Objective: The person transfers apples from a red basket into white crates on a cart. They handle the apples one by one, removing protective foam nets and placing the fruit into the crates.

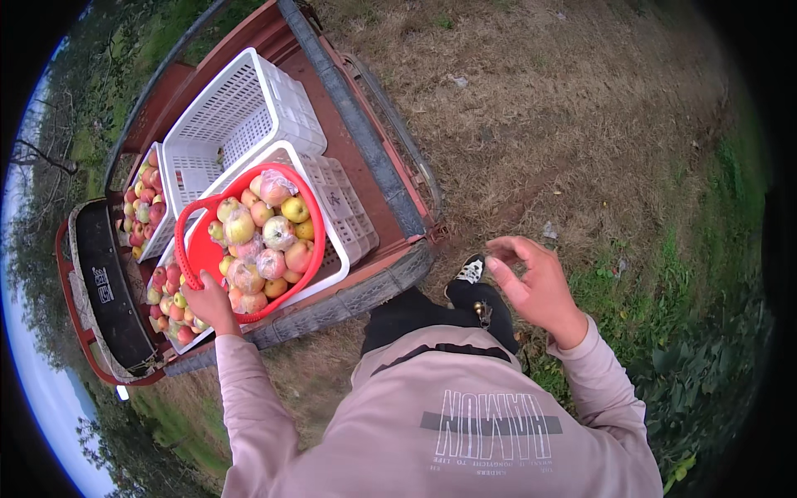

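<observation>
A red plastic basket (319, 231) full of apples (271, 264), several of them wrapped in clear film, rests tilted on a white plastic crate (353, 211). My left hand (213, 304) grips the basket's red handle (180, 239) at its lower end. Away from the basket, my right hand (534, 287) hangs in the air above the ground, fingers slightly curled and apart, holding nothing. Behind the basket stands another white crate (299, 112), with nothing but a small leaf seen in it. The inside of the crate under the basket is mostly hidden.
The crates stand in the red metal bed (348, 124) of a small cargo vehicle, its rails wrapped in dark rubber (348, 311). Two more white crates hold apples (146, 202) near the black seat (115, 289). Dry grass (529, 124) lies beside the vehicle, with green plants (691, 380) at right.
</observation>
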